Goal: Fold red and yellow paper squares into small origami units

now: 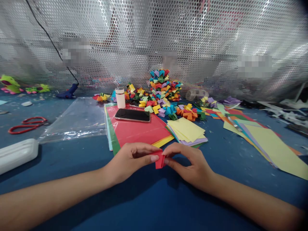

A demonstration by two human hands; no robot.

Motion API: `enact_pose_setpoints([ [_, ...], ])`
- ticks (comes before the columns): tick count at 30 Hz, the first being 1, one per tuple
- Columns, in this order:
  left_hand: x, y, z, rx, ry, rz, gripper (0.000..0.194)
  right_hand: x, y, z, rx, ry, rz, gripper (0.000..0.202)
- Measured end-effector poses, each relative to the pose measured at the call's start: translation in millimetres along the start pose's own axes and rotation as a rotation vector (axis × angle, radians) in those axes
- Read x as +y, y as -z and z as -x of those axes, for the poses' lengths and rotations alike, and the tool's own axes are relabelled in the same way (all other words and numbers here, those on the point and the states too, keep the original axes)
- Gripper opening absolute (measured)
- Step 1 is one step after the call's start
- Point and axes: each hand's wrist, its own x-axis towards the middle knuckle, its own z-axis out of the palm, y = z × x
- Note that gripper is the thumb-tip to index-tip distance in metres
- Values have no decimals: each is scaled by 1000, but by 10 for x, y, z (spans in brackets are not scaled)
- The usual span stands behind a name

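Note:
A small folded piece of red paper (159, 163) is held up between both hands, just above the blue table (149, 205). My left hand (130, 162) pinches its left side between thumb and fingers. From the other side, the thumb and forefinger of my right hand (191, 162) grip its right edge. Part of the paper is hidden behind the fingertips. Just beyond the hands lie a stack of large coloured sheets (137, 131) with red on top, and a pile of square papers (187, 130) with yellow uppermost.
A black phone (132, 115) and a white cylinder (120, 98) stand on or by the sheets. Folded paper pieces (160, 85) are stacked behind. Red-handled scissors (27, 125), a white case (18, 155) and a glue gun (68, 92) lie left; paper strips (271, 141) lie right.

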Motion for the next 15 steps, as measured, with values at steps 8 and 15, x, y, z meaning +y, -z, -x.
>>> enact_pose_setpoints([
  [8, -9, 24, -2, -21, -4, -23, 17, -33, -4, 9, 31, -45, 35, 3],
  [15, 3, 18, 10, -10, -14, -67, 13, -25, -4, 10, 19, -77, 32, 4],
])
